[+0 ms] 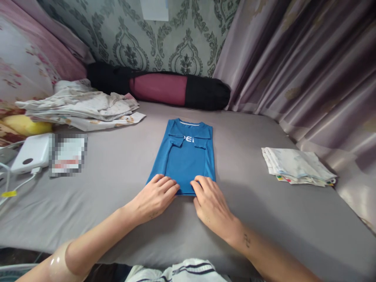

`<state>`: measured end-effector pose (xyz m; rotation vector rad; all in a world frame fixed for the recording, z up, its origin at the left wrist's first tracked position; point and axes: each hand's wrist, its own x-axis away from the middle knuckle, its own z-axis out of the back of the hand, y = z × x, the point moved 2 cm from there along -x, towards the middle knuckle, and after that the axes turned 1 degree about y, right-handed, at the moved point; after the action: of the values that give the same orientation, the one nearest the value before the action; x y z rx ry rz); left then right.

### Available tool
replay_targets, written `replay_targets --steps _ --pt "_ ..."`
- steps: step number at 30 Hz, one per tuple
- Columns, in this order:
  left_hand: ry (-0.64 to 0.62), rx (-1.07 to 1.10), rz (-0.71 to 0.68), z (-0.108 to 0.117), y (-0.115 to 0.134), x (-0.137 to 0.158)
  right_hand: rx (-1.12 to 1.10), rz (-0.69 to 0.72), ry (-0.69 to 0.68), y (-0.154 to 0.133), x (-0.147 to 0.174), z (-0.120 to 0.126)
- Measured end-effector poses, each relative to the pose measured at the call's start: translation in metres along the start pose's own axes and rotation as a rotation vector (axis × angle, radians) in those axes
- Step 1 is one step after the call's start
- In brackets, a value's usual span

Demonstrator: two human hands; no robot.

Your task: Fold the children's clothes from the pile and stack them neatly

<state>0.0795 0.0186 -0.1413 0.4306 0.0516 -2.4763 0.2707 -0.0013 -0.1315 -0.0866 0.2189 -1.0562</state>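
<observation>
A blue long-sleeved shirt (185, 166) lies flat on the bed, its sides and sleeves folded in over the front. White lettering on its chest is partly covered by the folded sleeves. The collar points away from me. At the near hem, my left hand (160, 194) grips the left corner with curled fingers. Opposite it, my right hand (210, 199) has its fingers closed on the right corner of the same hem. Both thumbs are largely hidden, and the hem between the hands lies on the sheet.
Grey sheet (117, 164) covers the bed. Folded white cloths (298, 166) lie at right, a pile of pale clothes (79, 103) at back left. A black and maroon roll-shaped bag (158, 88) rests along the wall. At left are a white power bank (32, 152) with cables and a blurred packet (68, 154).
</observation>
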Motion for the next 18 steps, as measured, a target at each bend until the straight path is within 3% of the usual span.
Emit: replay_targets --steps 4,10,18 --pt "0.000 -0.029 0.044 0.003 -0.010 0.018 0.076 -0.053 0.012 0.011 0.008 0.005" --pt "0.022 0.003 0.219 0.008 -0.034 0.045 0.025 -0.098 0.068 0.033 0.026 0.005" --pt "-0.006 0.258 0.269 0.012 -0.055 0.045 -0.196 -0.060 -0.007 0.055 0.026 0.003"
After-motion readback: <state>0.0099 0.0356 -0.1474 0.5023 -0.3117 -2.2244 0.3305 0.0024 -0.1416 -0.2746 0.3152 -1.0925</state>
